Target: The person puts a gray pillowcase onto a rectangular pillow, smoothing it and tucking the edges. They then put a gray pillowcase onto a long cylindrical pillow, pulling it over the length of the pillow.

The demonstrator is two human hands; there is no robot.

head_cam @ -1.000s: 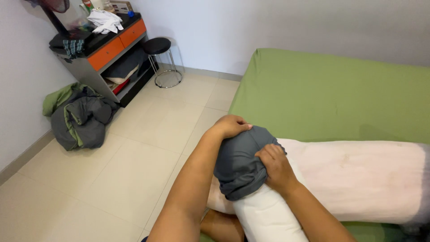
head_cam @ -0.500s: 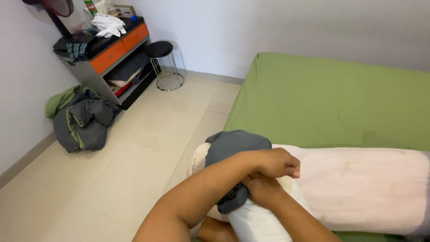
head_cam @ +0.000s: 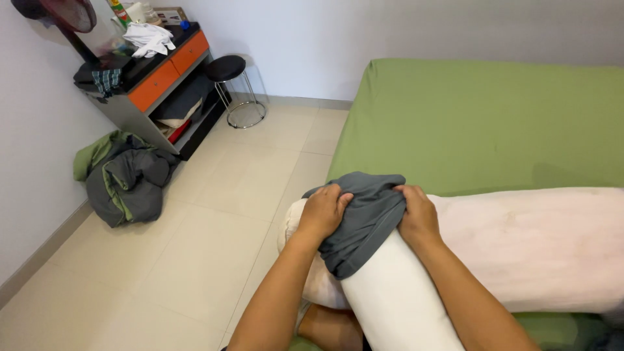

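Observation:
A dark grey pillowcase [head_cam: 364, 218] is bunched over the end of a white bolster pillow [head_cam: 400, 302] that slants up from the bottom of the view. My left hand [head_cam: 323, 212] grips the left side of the grey cloth. My right hand [head_cam: 417, 214] clutches its right side. Behind them a long pale pink pillow [head_cam: 539, 244] lies across the bed, whose sheet is green [head_cam: 481, 123].
A heap of grey and green bedding [head_cam: 123, 179] lies on the tiled floor by the left wall. A grey and orange cabinet [head_cam: 153, 81] with white cloth on top stands at the back left, a black round stool [head_cam: 227, 71] beside it.
My arms were crossed half a second ago; now they are apart, one hand on each side of the grey cloth. The bolster's end points further up the view.

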